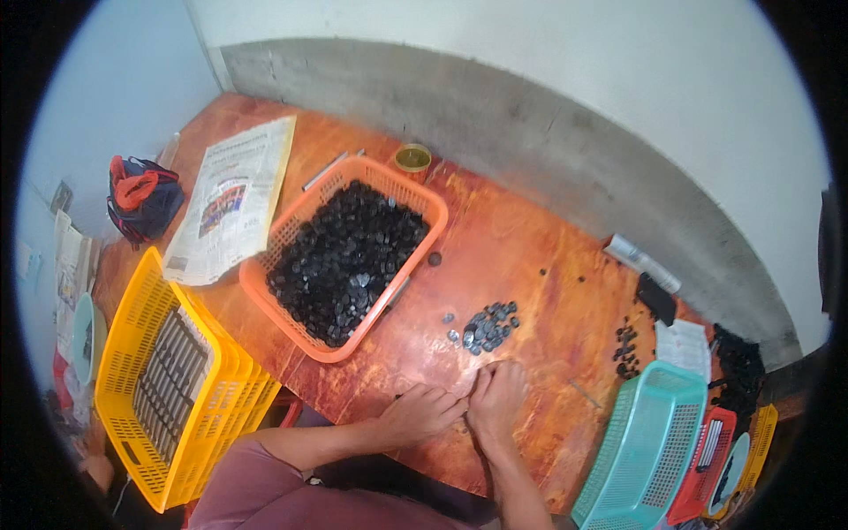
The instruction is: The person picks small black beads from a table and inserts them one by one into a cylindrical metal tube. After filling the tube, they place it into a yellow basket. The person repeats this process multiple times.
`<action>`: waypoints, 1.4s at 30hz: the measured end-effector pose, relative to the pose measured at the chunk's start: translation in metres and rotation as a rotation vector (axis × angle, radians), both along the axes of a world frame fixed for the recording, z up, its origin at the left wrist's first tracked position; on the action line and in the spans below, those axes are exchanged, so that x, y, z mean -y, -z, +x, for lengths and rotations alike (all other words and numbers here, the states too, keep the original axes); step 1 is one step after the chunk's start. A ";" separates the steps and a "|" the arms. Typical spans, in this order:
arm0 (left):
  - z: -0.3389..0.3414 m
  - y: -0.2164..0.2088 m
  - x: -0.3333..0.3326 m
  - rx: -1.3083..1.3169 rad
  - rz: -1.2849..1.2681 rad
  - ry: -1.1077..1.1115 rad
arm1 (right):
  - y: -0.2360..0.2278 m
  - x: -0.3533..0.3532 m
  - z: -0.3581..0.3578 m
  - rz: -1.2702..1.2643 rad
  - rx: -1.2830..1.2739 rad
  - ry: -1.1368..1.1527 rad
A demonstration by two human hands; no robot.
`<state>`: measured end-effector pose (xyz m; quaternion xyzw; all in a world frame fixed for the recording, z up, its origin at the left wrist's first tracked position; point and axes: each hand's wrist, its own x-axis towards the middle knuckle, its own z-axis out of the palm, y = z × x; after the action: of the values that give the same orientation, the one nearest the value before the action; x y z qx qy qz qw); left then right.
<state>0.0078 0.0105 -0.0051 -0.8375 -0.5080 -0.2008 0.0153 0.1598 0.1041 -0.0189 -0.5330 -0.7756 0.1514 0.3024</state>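
Near the front edge of the orange-brown table, my left hand [424, 412] and my right hand [496, 396] are close together, fingertips nearly meeting. The fingers of both are curled in and closed; whatever they hold is hidden. Just beyond them lies a small pile of dark, shiny, round flat pieces [491, 327], with a few loose ones at its left side. Farther left stands an orange plastic basket [433, 231], holding a heap of similar small black pieces [344, 256].
Stacked yellow crates [231, 389] with grey bars stand at the left. A newspaper [231, 203], a dark bag [146, 199] and a tin [412, 161] lie farther back. At the right are a green basket [618, 468], a red basket [704, 468], scattered black bits [626, 353] and a phone-like black object [655, 299].
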 end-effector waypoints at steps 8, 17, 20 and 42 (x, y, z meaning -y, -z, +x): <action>0.003 0.017 -0.003 0.179 -0.018 -0.032 | -0.001 0.003 -0.002 -0.004 -0.022 0.039; 0.001 0.010 0.002 0.072 0.027 -0.018 | -0.007 0.009 -0.003 0.008 0.027 0.021; 0.001 0.007 0.004 0.066 0.010 -0.022 | -0.004 0.012 -0.003 -0.055 0.048 0.003; 0.005 0.001 0.003 0.250 -0.149 -0.095 | -0.002 0.006 -0.003 -0.083 0.032 0.035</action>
<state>0.0123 0.0077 -0.0060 -0.7799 -0.5583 -0.2645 -0.1009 0.1564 0.0985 -0.0166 -0.5607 -0.7642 0.1694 0.2701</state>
